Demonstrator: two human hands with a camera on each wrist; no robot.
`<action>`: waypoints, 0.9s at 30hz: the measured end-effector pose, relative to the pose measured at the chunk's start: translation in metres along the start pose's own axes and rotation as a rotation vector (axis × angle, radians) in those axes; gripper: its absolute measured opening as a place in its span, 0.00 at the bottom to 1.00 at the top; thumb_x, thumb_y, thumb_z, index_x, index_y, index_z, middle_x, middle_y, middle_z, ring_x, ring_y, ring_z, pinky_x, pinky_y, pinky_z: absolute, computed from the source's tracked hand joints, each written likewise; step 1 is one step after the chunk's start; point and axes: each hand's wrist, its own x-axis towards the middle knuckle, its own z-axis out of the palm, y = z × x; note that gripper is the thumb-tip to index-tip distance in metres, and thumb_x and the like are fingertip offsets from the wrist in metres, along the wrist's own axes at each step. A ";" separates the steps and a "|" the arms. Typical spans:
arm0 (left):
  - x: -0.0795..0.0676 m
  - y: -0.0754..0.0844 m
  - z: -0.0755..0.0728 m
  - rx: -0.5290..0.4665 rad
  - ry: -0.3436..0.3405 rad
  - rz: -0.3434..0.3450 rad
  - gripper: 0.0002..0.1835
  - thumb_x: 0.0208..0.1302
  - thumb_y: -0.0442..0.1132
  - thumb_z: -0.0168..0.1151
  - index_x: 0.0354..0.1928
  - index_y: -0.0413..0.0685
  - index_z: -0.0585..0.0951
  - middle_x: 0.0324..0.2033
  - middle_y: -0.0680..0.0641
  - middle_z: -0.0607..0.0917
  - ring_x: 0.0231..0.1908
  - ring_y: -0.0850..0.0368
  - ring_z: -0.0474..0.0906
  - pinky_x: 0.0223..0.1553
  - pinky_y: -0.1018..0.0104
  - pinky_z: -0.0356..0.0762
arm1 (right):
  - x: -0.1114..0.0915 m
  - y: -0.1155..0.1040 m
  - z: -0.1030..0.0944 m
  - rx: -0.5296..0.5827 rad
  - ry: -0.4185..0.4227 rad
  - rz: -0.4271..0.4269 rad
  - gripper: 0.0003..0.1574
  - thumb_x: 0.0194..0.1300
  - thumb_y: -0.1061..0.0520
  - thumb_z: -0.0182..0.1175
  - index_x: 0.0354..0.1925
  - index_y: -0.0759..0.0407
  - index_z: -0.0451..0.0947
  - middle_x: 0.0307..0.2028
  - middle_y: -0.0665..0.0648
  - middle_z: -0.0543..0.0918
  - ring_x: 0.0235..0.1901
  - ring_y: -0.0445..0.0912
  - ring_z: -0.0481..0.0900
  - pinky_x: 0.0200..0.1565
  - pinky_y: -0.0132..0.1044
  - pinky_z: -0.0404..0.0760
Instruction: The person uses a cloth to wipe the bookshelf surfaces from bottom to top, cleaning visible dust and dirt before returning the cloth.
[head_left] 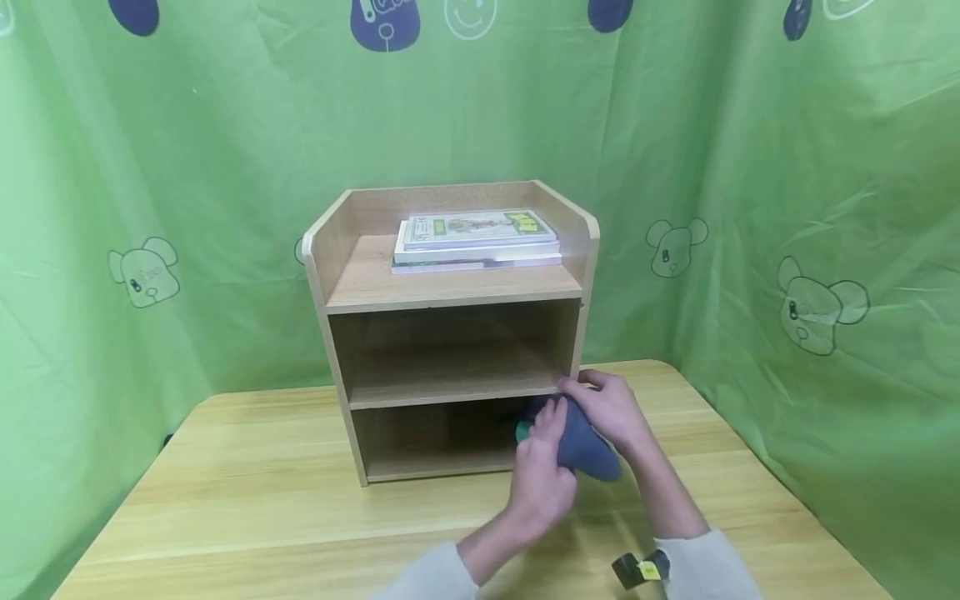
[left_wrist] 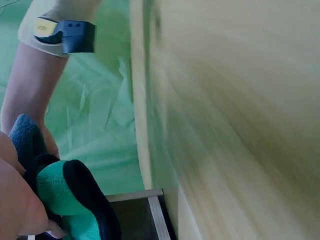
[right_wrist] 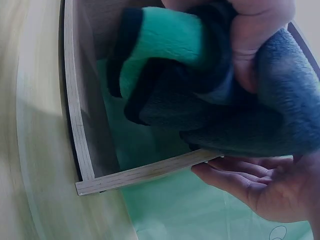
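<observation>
A plush cloth (head_left: 588, 450), blue-grey on one side and green on the other with dark edging, hangs bunched at the lower right opening of a wooden shelf unit (head_left: 453, 298). My left hand (head_left: 542, 483) grips it, fingers pressing it toward the inner side of the right panel. The right wrist view has the cloth's green face (right_wrist: 170, 40) folded over inside the compartment. Around the right side panel is my right hand (head_left: 611, 408), its fingers (right_wrist: 235, 182) along the outer face and its thumb near the middle shelf's front corner. The cloth partly covers this hand.
Several stacked books (head_left: 480, 237) lie on the unit's top shelf, between raised sides. The unit stands on a light wooden table (head_left: 247, 500). Green printed curtains (head_left: 810, 208) surround the table. A small black wrist camera (head_left: 637, 571) sits on my right sleeve.
</observation>
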 end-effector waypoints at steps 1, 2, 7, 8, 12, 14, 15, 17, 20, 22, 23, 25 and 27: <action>-0.001 -0.001 0.000 0.025 -0.003 0.027 0.49 0.39 0.15 0.55 0.73 0.38 0.67 0.70 0.32 0.70 0.70 0.41 0.68 0.70 0.50 0.67 | 0.000 0.000 0.000 0.001 -0.002 0.003 0.35 0.69 0.37 0.60 0.55 0.64 0.82 0.48 0.66 0.86 0.45 0.54 0.82 0.40 0.37 0.76; -0.001 -0.003 0.000 0.051 -0.004 0.053 0.49 0.39 0.15 0.56 0.73 0.37 0.67 0.69 0.32 0.71 0.70 0.40 0.69 0.69 0.50 0.68 | 0.000 0.000 0.000 0.000 -0.001 0.004 0.35 0.69 0.37 0.60 0.57 0.65 0.81 0.50 0.66 0.86 0.47 0.55 0.82 0.41 0.36 0.76; 0.002 -0.014 0.002 0.177 -0.002 0.145 0.46 0.41 0.16 0.59 0.71 0.35 0.69 0.68 0.31 0.73 0.68 0.39 0.72 0.67 0.49 0.71 | -0.001 -0.001 0.000 0.016 -0.005 0.010 0.35 0.70 0.38 0.60 0.57 0.66 0.80 0.50 0.66 0.85 0.48 0.54 0.81 0.42 0.36 0.76; 0.002 -0.016 0.003 0.192 -0.003 0.145 0.46 0.42 0.17 0.59 0.71 0.34 0.69 0.68 0.31 0.73 0.68 0.39 0.72 0.67 0.49 0.71 | -0.001 -0.001 0.000 0.026 -0.007 0.012 0.35 0.70 0.38 0.60 0.57 0.66 0.80 0.50 0.66 0.85 0.47 0.53 0.81 0.41 0.36 0.77; 0.006 -0.022 0.004 0.222 -0.029 0.113 0.44 0.44 0.18 0.61 0.71 0.33 0.69 0.66 0.31 0.75 0.66 0.38 0.74 0.66 0.47 0.73 | 0.000 0.000 0.002 0.093 -0.023 0.029 0.34 0.70 0.40 0.61 0.58 0.67 0.79 0.48 0.65 0.85 0.44 0.50 0.83 0.42 0.36 0.82; 0.008 -0.023 0.003 0.255 -0.069 0.084 0.42 0.45 0.19 0.63 0.70 0.33 0.70 0.64 0.31 0.77 0.65 0.38 0.76 0.65 0.46 0.74 | 0.000 0.000 0.002 0.134 -0.037 0.033 0.34 0.70 0.42 0.61 0.59 0.69 0.78 0.49 0.68 0.85 0.45 0.51 0.85 0.45 0.38 0.86; 0.009 -0.024 0.003 0.285 -0.103 0.065 0.42 0.46 0.21 0.64 0.70 0.34 0.70 0.64 0.31 0.78 0.64 0.39 0.76 0.65 0.46 0.74 | 0.001 0.000 0.002 0.146 -0.041 0.033 0.35 0.70 0.42 0.61 0.59 0.69 0.77 0.51 0.69 0.84 0.46 0.52 0.87 0.47 0.40 0.87; 0.011 -0.025 0.001 0.372 -0.198 0.033 0.40 0.48 0.25 0.66 0.69 0.36 0.71 0.62 0.34 0.79 0.63 0.41 0.78 0.63 0.47 0.76 | 0.001 0.001 0.001 0.165 -0.050 0.033 0.35 0.71 0.43 0.60 0.61 0.70 0.76 0.54 0.72 0.83 0.47 0.55 0.88 0.50 0.44 0.86; 0.010 -0.030 0.001 0.511 -0.363 -0.024 0.40 0.51 0.31 0.68 0.71 0.40 0.71 0.64 0.39 0.79 0.62 0.44 0.78 0.64 0.47 0.75 | 0.001 0.002 0.001 0.154 -0.051 0.029 0.37 0.71 0.42 0.60 0.63 0.70 0.74 0.57 0.73 0.81 0.47 0.58 0.88 0.54 0.48 0.85; 0.007 -0.032 0.002 0.570 -0.439 -0.049 0.40 0.53 0.34 0.68 0.72 0.41 0.70 0.65 0.41 0.78 0.63 0.45 0.77 0.66 0.46 0.73 | 0.000 0.001 0.000 0.158 -0.056 0.033 0.38 0.71 0.42 0.60 0.64 0.70 0.73 0.58 0.74 0.80 0.46 0.59 0.88 0.54 0.49 0.84; 0.005 -0.032 0.003 0.591 -0.465 -0.063 0.41 0.53 0.36 0.69 0.72 0.42 0.69 0.67 0.41 0.77 0.65 0.45 0.75 0.67 0.44 0.71 | 0.000 0.001 0.000 0.159 -0.059 0.035 0.38 0.71 0.42 0.60 0.65 0.70 0.73 0.58 0.74 0.80 0.46 0.59 0.88 0.54 0.49 0.84; 0.003 -0.032 0.003 0.634 -0.480 -0.068 0.42 0.53 0.38 0.71 0.73 0.43 0.69 0.68 0.42 0.76 0.65 0.46 0.75 0.67 0.44 0.72 | 0.000 0.001 0.000 0.160 -0.061 0.036 0.38 0.71 0.42 0.60 0.65 0.71 0.72 0.58 0.74 0.80 0.46 0.59 0.88 0.54 0.49 0.84; 0.002 -0.031 0.001 0.680 -0.494 -0.069 0.43 0.53 0.41 0.73 0.73 0.44 0.69 0.68 0.43 0.77 0.64 0.47 0.76 0.65 0.46 0.73 | -0.001 0.000 0.000 0.162 -0.059 0.038 0.38 0.71 0.43 0.60 0.65 0.71 0.72 0.58 0.74 0.80 0.47 0.59 0.88 0.54 0.49 0.85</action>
